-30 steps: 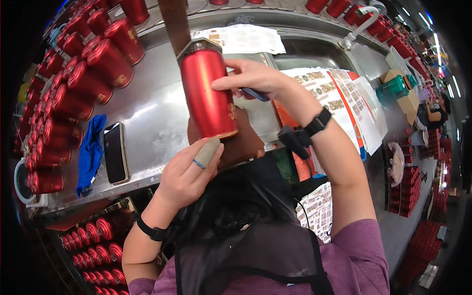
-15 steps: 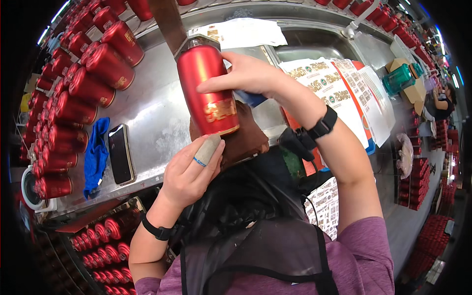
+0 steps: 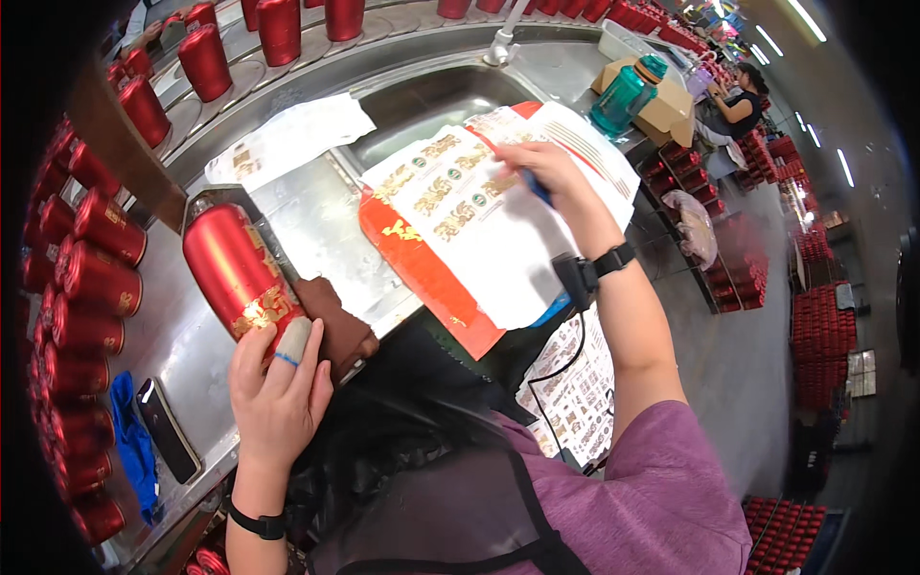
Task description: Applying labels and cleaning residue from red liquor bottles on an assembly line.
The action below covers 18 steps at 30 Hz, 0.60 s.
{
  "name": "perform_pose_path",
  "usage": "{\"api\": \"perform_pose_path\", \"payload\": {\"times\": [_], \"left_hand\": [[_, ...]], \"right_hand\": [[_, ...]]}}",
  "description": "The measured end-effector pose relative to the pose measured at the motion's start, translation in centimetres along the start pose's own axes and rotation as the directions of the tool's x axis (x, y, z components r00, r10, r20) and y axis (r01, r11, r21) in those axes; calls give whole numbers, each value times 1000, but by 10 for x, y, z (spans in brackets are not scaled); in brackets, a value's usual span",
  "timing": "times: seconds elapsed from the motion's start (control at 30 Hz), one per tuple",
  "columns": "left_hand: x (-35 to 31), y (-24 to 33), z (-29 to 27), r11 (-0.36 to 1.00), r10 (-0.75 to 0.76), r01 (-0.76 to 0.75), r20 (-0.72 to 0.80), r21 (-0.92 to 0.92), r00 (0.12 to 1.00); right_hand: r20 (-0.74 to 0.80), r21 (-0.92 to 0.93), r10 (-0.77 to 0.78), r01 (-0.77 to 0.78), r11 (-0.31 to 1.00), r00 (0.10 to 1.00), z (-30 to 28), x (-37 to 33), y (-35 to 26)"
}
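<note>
Two hands are at work, well apart from each other. My left hand (image 3: 278,383) holds the tall red metal canister with gold print (image 3: 235,273) from below, fingers pressed up against its lower end beside a brown cloth pad (image 3: 331,326). The canister leans on the stainless steel table (image 3: 316,225), its long axis running from the silver cap at upper left down toward my left palm at lower right. My right hand (image 3: 546,177) is far off to the right, closed around a small blue object (image 3: 539,187), its tip resting on the white sheet of printed gold labels (image 3: 479,225) that lies over a red-orange backing sheet (image 3: 422,273). So the left hand is at the canister; the right hand would have to travel left across the label sheet to reach it.

What the blue object is I cannot tell, since the fingers hide most of it. The canister's base is covered by my left fingers and the cloth. Rows of matching red canisters (image 3: 96,249) curve off into the dark rim on the left.
</note>
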<state>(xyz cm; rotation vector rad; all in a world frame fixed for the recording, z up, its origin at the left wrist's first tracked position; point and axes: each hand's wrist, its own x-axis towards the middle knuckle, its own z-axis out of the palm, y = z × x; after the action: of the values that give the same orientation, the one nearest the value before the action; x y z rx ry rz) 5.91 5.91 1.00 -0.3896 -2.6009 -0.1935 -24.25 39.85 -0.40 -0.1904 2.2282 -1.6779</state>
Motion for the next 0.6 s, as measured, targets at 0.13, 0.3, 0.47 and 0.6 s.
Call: {"api": "perform_pose_path", "payload": {"times": [0.13, 0.3, 0.47, 0.6], "left_hand": [[10, 6, 14, 1000, -3, 6, 119, -19, 993], [0, 3, 10, 985, -170, 170, -48, -6, 984], [-23, -21, 0, 905, -424, 416, -115, -90, 898], [-39, -37, 2, 876, -455, 413, -144, -247, 879]], "right_hand": [[-368, -357, 19, -160, 920, 930, -87, 8, 35], [-457, -761, -106, -327, 561, 883, -112, 25, 48], [-390, -768, 38, -348, 538, 920, -182, -8, 74], [-471, -768, 142, -484, 418, 871, -210, -54, 69]]}}
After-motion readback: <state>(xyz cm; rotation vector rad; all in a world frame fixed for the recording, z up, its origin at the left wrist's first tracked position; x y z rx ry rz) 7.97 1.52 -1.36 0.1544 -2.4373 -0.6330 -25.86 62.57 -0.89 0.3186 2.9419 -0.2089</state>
